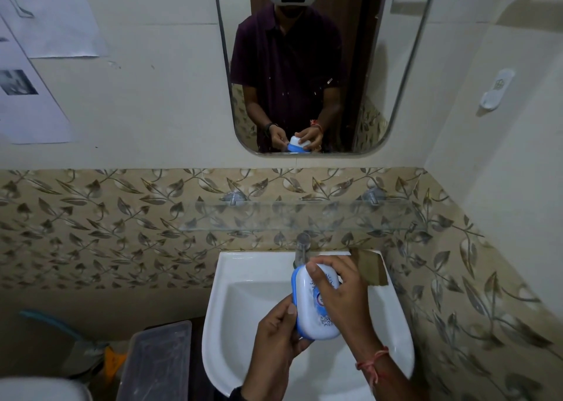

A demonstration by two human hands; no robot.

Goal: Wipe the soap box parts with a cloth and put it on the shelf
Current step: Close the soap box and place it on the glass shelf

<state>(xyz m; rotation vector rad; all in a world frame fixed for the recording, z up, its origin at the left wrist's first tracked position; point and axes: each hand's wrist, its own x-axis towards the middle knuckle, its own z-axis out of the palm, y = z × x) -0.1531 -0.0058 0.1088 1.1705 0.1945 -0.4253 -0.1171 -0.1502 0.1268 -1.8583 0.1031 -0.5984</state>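
Holding the soap box (310, 315) closed over the sink (225, 278), just in front of the tap (302, 248), I judge the step in hand to be parting the white lid from the blue base so each piece can be wiped. To do it well I should pull evenly along the seam rather than prise at one corner, and stay above the basin so a dropped part lands there and not on the floor. I see no cloth anywhere in view, so I will need to find one before wiping. My left hand (277, 336) comes up from below, fingers curled round the box's lower left edge with the thumb pressed on the blue rim. My right hand (344, 294) reaches across from the right, wrist bent, fingers wrapped over the lid's far side and the thumb laid on its top end. The glass shelf (304, 214) sits on the wall above the tap, well apart from the box.
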